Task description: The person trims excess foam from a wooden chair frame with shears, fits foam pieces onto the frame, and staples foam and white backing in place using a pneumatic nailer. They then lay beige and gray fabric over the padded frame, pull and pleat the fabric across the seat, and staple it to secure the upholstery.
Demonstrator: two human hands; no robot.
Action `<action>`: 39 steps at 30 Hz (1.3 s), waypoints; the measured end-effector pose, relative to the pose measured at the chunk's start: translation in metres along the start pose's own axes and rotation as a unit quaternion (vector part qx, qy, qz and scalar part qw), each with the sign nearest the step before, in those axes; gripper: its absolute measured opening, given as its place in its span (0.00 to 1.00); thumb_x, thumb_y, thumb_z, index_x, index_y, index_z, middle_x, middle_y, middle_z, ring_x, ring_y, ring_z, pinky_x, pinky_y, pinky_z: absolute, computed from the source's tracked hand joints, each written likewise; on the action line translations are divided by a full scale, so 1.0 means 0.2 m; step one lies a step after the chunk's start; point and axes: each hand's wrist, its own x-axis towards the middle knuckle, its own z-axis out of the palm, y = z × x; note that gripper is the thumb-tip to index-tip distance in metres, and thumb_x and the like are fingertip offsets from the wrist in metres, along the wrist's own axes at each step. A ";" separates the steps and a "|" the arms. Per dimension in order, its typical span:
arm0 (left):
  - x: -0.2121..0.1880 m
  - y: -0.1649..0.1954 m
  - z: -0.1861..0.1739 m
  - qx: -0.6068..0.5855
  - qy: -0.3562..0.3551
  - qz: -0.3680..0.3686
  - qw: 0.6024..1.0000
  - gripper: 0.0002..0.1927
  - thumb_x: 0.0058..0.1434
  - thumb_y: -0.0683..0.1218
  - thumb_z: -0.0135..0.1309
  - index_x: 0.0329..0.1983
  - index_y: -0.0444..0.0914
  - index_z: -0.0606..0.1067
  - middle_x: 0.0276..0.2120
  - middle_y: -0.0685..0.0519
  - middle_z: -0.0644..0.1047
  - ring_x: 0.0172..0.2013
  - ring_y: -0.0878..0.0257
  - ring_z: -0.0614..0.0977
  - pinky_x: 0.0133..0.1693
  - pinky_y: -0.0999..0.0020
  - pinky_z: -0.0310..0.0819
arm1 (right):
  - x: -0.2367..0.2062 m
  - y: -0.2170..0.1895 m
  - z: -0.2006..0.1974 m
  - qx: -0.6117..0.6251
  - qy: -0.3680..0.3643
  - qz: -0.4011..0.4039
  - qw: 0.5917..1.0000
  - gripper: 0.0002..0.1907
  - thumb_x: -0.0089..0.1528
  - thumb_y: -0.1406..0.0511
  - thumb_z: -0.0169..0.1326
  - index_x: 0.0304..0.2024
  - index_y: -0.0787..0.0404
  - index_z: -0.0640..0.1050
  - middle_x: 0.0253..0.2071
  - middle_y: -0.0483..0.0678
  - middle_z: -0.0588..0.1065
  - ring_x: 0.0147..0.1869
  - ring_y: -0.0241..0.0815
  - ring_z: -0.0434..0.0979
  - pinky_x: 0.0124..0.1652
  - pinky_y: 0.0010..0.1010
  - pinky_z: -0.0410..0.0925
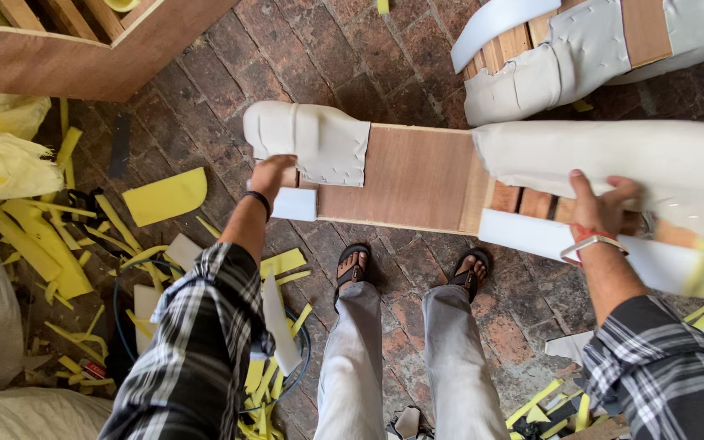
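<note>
- Over a brick floor (303, 49), a wooden furniture frame (413, 175) partly wrapped in grey padding (311, 138) lies across the view, in front of the person's sandalled feet (352, 269).
- Left hand (272, 173) grasps the frame's padded end at its lower edge.
- Right hand (600, 204) presses on the other padded section (653, 159), fingers curled over the frame's edge.
- Yellow foam offcuts (165, 195) litter the floor at left.

Plywood frame (409, 175) horizontal above brick floor, ends white-padded.
</note>
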 end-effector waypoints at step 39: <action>-2.14 0.18 0.07 -0.138 -0.246 0.162 0.946 0.10 0.67 0.45 0.51 0.47 0.37 0.78 0.41 0.53 0.83 0.40 0.66 0.83 0.43 0.70 0.73 | -1.82 -0.42 -1.14 0.298 -0.157 -0.120 0.934 0.13 0.59 0.61 0.62 0.43 0.60 0.80 0.46 0.45 0.82 0.53 0.37 0.80 0.51 0.30 0.69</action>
